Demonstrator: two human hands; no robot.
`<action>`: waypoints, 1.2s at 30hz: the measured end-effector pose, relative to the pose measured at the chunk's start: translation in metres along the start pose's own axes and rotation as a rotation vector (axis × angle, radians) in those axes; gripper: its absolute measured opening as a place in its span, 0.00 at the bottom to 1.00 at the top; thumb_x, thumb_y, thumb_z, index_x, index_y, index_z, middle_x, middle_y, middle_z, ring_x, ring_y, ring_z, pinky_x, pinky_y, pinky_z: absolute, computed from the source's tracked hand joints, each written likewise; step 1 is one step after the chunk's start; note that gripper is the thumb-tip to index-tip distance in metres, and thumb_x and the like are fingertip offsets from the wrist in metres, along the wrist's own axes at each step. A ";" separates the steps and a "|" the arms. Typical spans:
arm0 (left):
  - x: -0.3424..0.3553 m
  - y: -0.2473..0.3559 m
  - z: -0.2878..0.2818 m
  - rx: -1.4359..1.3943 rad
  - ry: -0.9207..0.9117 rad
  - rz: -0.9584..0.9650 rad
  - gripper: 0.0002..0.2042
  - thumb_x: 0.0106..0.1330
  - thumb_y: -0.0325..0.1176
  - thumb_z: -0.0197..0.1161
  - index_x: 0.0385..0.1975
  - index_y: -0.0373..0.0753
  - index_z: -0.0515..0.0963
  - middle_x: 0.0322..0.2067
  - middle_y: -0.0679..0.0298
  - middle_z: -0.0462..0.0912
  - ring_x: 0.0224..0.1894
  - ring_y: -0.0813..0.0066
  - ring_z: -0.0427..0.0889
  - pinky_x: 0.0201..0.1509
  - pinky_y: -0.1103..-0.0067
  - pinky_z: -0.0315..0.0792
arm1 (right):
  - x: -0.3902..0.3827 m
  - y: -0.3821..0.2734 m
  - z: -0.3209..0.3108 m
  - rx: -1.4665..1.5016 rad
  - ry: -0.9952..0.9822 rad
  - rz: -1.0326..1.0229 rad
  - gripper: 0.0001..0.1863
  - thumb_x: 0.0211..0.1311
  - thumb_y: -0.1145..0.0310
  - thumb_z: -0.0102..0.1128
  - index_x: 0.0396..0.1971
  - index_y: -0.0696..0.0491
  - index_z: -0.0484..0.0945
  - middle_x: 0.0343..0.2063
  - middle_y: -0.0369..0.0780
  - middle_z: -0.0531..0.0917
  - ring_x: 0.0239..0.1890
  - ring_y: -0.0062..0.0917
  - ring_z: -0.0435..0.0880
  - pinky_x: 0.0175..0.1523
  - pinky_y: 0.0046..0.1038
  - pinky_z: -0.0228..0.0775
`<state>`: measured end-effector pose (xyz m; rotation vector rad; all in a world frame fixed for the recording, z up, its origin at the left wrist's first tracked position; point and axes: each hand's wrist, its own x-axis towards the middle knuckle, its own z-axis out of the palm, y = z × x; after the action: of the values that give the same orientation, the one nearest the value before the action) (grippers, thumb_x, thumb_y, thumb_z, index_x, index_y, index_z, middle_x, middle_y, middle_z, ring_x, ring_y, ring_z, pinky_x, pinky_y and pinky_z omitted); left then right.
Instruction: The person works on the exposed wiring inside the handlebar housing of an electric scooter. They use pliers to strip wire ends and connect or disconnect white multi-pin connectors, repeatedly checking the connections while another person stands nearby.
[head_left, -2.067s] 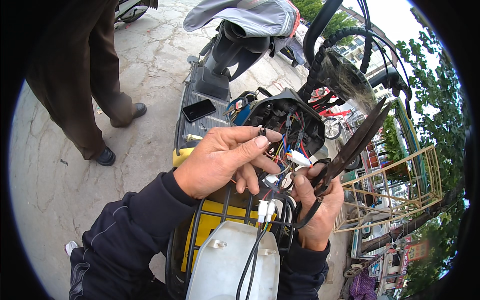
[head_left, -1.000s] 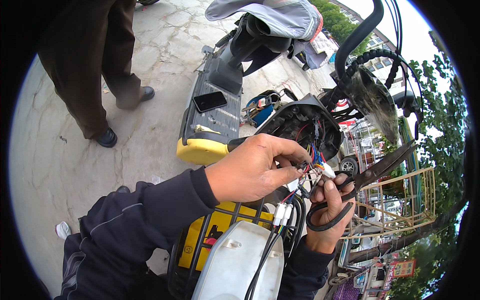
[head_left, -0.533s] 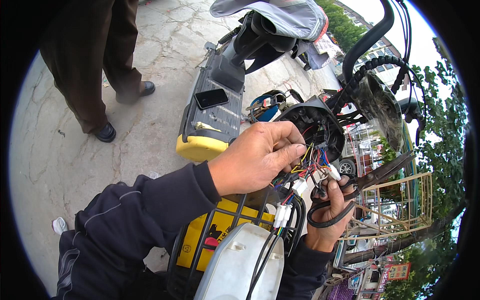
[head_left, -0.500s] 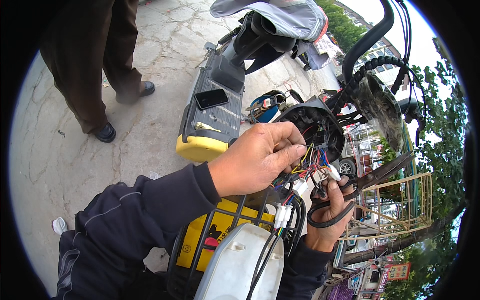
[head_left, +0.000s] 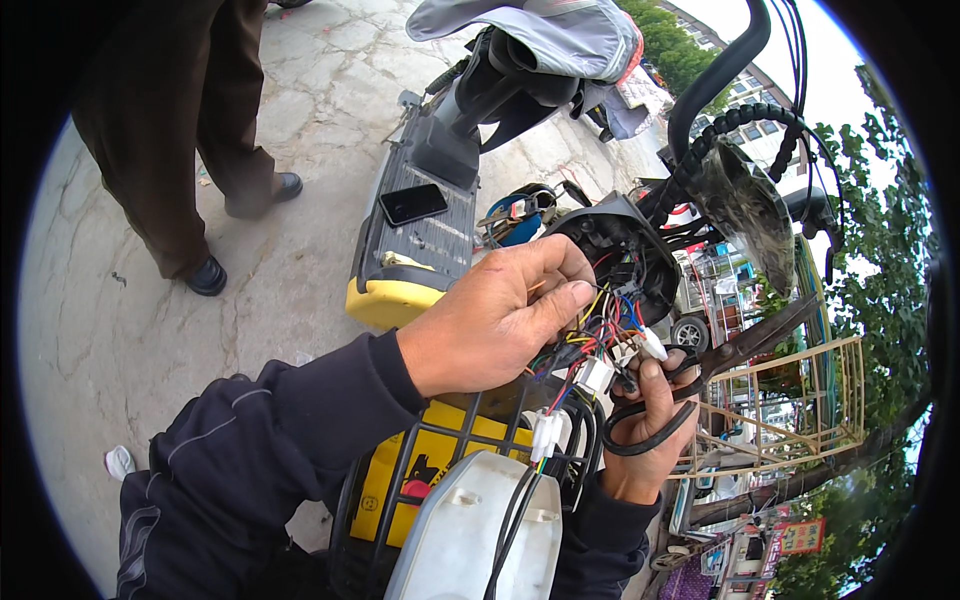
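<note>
My left hand (head_left: 490,315) is closed, thumb and forefinger pinched on a thin wire at the edge of a bundle of coloured wires (head_left: 612,312). The bundle hangs out of an opened black scooter housing (head_left: 655,262). My right hand (head_left: 645,450) has black-handled scissors (head_left: 755,340) hooked over it, blades pointing up and right. Its thumb and fingers also steady wires beside a white connector (head_left: 652,344). Another white connector (head_left: 593,376) hangs between my hands. Lower, white plugs (head_left: 546,437) join black cables over a pale panel (head_left: 480,530).
A black basket (head_left: 395,490) with a yellow package sits below my left forearm. Handlebar (head_left: 690,95) and headlamp (head_left: 750,215) rise at right. A phone (head_left: 413,204) lies on a footboard beyond, near a blue tool container (head_left: 520,220). A person in brown trousers (head_left: 160,140) stands at left.
The view has shifted slightly, moving the scene a little leftward. My left hand keeps its pinch on the wire, and the scissors stay in my right hand.
</note>
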<state>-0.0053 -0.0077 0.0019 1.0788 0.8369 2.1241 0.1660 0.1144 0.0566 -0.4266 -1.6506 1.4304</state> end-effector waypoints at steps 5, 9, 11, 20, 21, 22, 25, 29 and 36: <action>0.000 0.000 -0.002 -0.005 -0.024 -0.023 0.09 0.79 0.36 0.58 0.46 0.36 0.74 0.35 0.68 0.80 0.35 0.84 0.76 0.42 0.82 0.74 | -0.001 0.000 0.003 -0.008 -0.017 0.005 0.12 0.64 0.78 0.64 0.44 0.59 0.72 0.36 0.45 0.82 0.28 0.21 0.76 0.37 0.21 0.68; -0.003 -0.001 -0.002 -0.055 -0.075 -0.047 0.09 0.78 0.33 0.58 0.48 0.35 0.73 0.38 0.66 0.81 0.39 0.82 0.79 0.46 0.81 0.75 | -0.003 -0.005 0.005 -0.035 0.010 0.000 0.11 0.64 0.77 0.65 0.43 0.58 0.73 0.35 0.43 0.82 0.28 0.19 0.75 0.37 0.20 0.67; -0.005 0.000 -0.005 -0.071 -0.106 -0.077 0.10 0.74 0.30 0.60 0.50 0.35 0.71 0.40 0.64 0.82 0.41 0.82 0.79 0.47 0.81 0.76 | -0.006 -0.008 0.005 -0.099 0.019 0.000 0.11 0.65 0.76 0.66 0.42 0.57 0.73 0.34 0.41 0.82 0.28 0.18 0.75 0.37 0.19 0.67; -0.006 0.009 -0.002 -0.049 -0.112 -0.159 0.27 0.62 0.20 0.68 0.61 0.34 0.66 0.45 0.62 0.81 0.43 0.82 0.79 0.49 0.82 0.75 | -0.033 -0.039 0.025 -0.453 0.062 -0.169 0.16 0.58 0.79 0.75 0.36 0.55 0.72 0.29 0.34 0.78 0.29 0.11 0.72 0.34 0.16 0.63; -0.006 0.009 -0.002 -0.060 -0.116 -0.150 0.28 0.61 0.20 0.68 0.62 0.34 0.66 0.44 0.62 0.81 0.43 0.82 0.79 0.49 0.82 0.75 | -0.040 -0.044 0.028 -0.501 0.010 -0.132 0.18 0.55 0.78 0.78 0.35 0.55 0.72 0.26 0.33 0.77 0.27 0.10 0.71 0.32 0.15 0.62; -0.006 0.008 -0.001 -0.052 -0.122 -0.137 0.29 0.61 0.20 0.68 0.63 0.34 0.65 0.45 0.61 0.81 0.43 0.82 0.79 0.49 0.82 0.75 | -0.046 -0.046 0.033 -0.543 -0.024 -0.084 0.20 0.52 0.78 0.81 0.33 0.55 0.72 0.24 0.31 0.77 0.25 0.10 0.70 0.31 0.15 0.61; -0.006 0.007 0.000 -0.016 -0.135 -0.094 0.31 0.59 0.19 0.67 0.65 0.33 0.65 0.44 0.61 0.80 0.42 0.81 0.79 0.48 0.82 0.75 | -0.048 -0.035 0.046 -0.878 0.006 -0.263 0.20 0.52 0.77 0.82 0.36 0.56 0.74 0.28 0.32 0.78 0.25 0.08 0.71 0.29 0.12 0.61; -0.006 0.007 0.000 -0.047 -0.131 -0.109 0.35 0.58 0.18 0.65 0.68 0.34 0.63 0.46 0.60 0.79 0.42 0.81 0.79 0.48 0.81 0.75 | -0.039 -0.026 0.049 -0.864 0.050 -0.277 0.21 0.52 0.75 0.83 0.35 0.57 0.73 0.27 0.31 0.76 0.26 0.08 0.69 0.29 0.13 0.61; -0.007 0.008 -0.003 -0.218 -0.101 -0.192 0.36 0.59 0.16 0.65 0.70 0.32 0.61 0.49 0.55 0.81 0.46 0.77 0.82 0.54 0.81 0.77 | -0.027 -0.020 0.044 -0.638 -0.016 -0.082 0.18 0.58 0.77 0.76 0.36 0.55 0.71 0.27 0.29 0.75 0.25 0.07 0.69 0.30 0.13 0.60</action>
<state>-0.0063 -0.0191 0.0036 0.9444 0.6187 1.9325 0.1520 0.0619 0.0669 -0.6889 -2.0962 0.8211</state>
